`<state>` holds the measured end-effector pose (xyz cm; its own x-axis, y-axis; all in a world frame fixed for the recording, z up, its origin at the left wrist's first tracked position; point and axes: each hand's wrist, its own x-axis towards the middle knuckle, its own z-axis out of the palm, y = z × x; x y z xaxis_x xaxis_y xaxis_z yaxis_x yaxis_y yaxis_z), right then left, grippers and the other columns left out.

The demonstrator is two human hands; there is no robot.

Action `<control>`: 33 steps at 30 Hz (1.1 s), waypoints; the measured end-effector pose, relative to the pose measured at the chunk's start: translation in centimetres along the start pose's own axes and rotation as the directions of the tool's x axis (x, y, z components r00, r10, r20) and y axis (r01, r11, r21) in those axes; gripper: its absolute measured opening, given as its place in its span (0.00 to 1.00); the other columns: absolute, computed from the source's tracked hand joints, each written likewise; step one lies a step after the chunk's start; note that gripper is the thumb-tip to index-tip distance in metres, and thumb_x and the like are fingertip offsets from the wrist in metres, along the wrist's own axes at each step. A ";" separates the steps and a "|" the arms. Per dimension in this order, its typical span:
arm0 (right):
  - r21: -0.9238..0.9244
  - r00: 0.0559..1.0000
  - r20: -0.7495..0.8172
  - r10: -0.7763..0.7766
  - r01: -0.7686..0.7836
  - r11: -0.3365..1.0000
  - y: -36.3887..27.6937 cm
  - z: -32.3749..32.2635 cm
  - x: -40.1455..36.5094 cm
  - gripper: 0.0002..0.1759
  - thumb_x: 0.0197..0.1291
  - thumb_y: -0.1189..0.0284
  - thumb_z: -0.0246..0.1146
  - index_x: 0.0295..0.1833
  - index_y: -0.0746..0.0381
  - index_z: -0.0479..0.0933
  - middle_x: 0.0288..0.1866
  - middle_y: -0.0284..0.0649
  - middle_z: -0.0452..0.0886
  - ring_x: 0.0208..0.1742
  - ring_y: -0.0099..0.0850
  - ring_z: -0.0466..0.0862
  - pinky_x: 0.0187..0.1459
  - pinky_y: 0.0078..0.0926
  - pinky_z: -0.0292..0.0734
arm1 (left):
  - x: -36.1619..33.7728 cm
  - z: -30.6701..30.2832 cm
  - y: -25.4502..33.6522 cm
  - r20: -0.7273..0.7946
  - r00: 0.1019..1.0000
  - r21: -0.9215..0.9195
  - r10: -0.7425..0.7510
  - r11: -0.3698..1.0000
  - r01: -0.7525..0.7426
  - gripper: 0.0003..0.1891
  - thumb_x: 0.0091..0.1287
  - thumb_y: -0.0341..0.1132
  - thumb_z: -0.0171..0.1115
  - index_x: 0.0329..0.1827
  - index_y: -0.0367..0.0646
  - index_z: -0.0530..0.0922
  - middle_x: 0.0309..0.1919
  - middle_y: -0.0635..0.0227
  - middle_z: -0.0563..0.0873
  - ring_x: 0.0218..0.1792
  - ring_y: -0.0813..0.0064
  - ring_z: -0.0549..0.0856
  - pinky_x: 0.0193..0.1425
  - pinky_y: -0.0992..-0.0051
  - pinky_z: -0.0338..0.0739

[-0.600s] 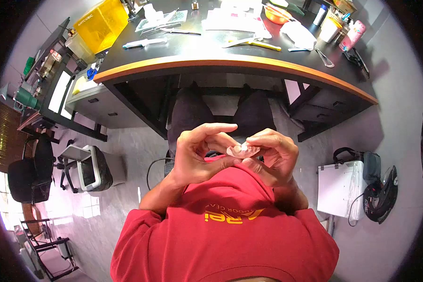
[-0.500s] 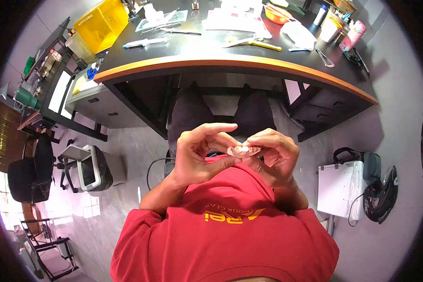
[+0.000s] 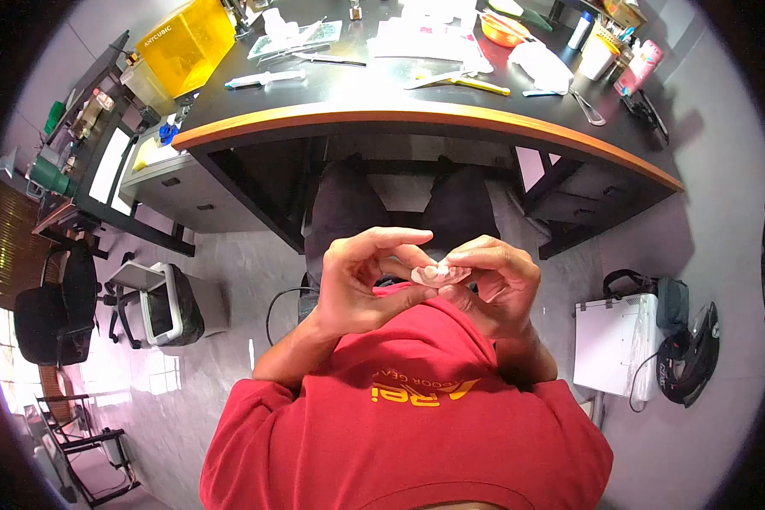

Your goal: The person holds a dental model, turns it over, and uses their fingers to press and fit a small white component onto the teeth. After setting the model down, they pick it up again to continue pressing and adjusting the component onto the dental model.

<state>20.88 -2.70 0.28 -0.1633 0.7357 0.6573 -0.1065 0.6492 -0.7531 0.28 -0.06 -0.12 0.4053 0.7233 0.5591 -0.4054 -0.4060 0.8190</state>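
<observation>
Your left hand [image 3: 355,285] and right hand [image 3: 495,285] meet close in front of your red shirt [image 3: 408,408], above your lap, both pinching a small pink dental piece [image 3: 438,274] between fingertips and thumbs. The piece sits between the two hands, touching both. The desk [image 3: 416,114] has its curved wooden edge well ahead of your knuckles, with free air between. To your right, a white case [image 3: 612,340] stands on the floor, well apart from your elbow.

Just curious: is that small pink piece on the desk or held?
Held up: left hand and right hand pinch the small pink moulded piece, clear of the black desk.
</observation>
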 end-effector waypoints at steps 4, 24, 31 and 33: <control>0.024 1.000 0.002 0.016 -0.016 1.000 0.1 0.0 -0.1 0.16 0.57 0.84 0.75 0.51 0.71 0.83 0.44 0.47 0.86 0.44 0.27 0.89 0.43 0.21 0.88 | -0.1 0.0 0.0 -0.006 1.000 -0.013 -0.014 1.000 0.014 0.32 0.57 0.15 0.77 0.67 0.29 0.75 0.46 0.55 0.90 0.50 0.70 0.91 0.56 0.73 0.88; 0.046 0.995 0.025 0.092 -0.093 0.995 -0.1 0.0 0.1 0.15 0.60 0.83 0.74 0.51 0.71 0.82 0.43 0.46 0.86 0.42 0.25 0.89 0.43 0.20 0.88 | -0.1 -0.1 -0.1 -0.025 0.995 -0.025 -0.094 0.995 0.093 0.30 0.59 0.18 0.78 0.65 0.29 0.76 0.42 0.59 0.90 0.46 0.75 0.91 0.54 0.76 0.88; 0.049 0.991 0.027 0.131 -0.132 0.990 -0.3 -0.1 0.0 0.14 0.60 0.81 0.74 0.51 0.73 0.82 0.42 0.46 0.85 0.43 0.25 0.86 0.45 0.20 0.85 | 0.0 0.0 -0.2 -0.031 0.994 -0.024 -0.109 0.994 0.108 0.29 0.58 0.19 0.78 0.64 0.29 0.77 0.42 0.59 0.90 0.45 0.75 0.91 0.53 0.76 0.88; 0.048 0.991 0.027 0.132 -0.133 0.990 -0.3 -0.1 0.0 0.14 0.60 0.81 0.74 0.51 0.73 0.82 0.42 0.46 0.85 0.43 0.25 0.86 0.45 0.20 0.85 | 0.0 0.0 -0.2 -0.029 0.994 -0.025 -0.110 0.994 0.109 0.29 0.58 0.19 0.78 0.64 0.29 0.77 0.42 0.59 0.90 0.45 0.75 0.91 0.53 0.76 0.88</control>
<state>20.99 -2.88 0.47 -0.2018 0.8094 0.5514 -0.1312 0.5356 -0.8342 0.34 0.01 -0.29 0.4230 0.7795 0.4619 -0.3793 -0.3107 0.8716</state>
